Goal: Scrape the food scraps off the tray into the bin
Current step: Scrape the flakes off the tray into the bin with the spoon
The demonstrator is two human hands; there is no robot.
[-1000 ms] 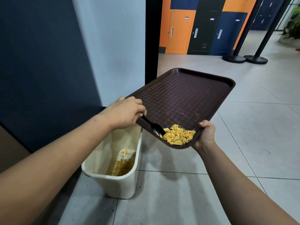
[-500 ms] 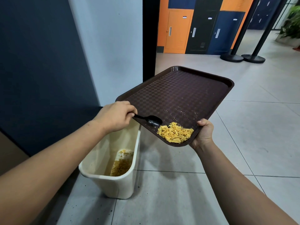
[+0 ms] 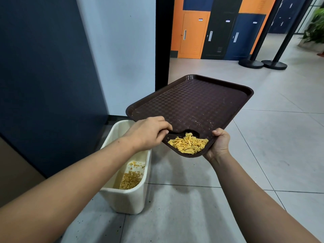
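Brown tray (image 3: 189, 102) tilts, gripped at its near corner by the right hand (image 3: 219, 143) — left hand (image 3: 149, 132) pinches a black spoon (image 3: 184, 132) behind yellow scraps (image 3: 189, 145), the bin (image 3: 126, 195) below-left.

Tray (image 3: 189, 102): dark brown plastic, woven checker texture on the inner face, smooth semi-gloss rim, dusted w/ pale crumbs. Food scraps (image 3: 189, 143) at tray's near corner: dry, flaky, yellow-orange, matt. Spoon (image 3: 185, 132) just behind scraps: black plastic, glossy. Bin (image 3: 129, 195) below tray's left edge: cream plastic, smooth, slight sheen, stained inside w/ crumbs on bottom. Floor (image 3: 263, 155) under tray: pale grey tile, smooth, matt, dark specks near bin.
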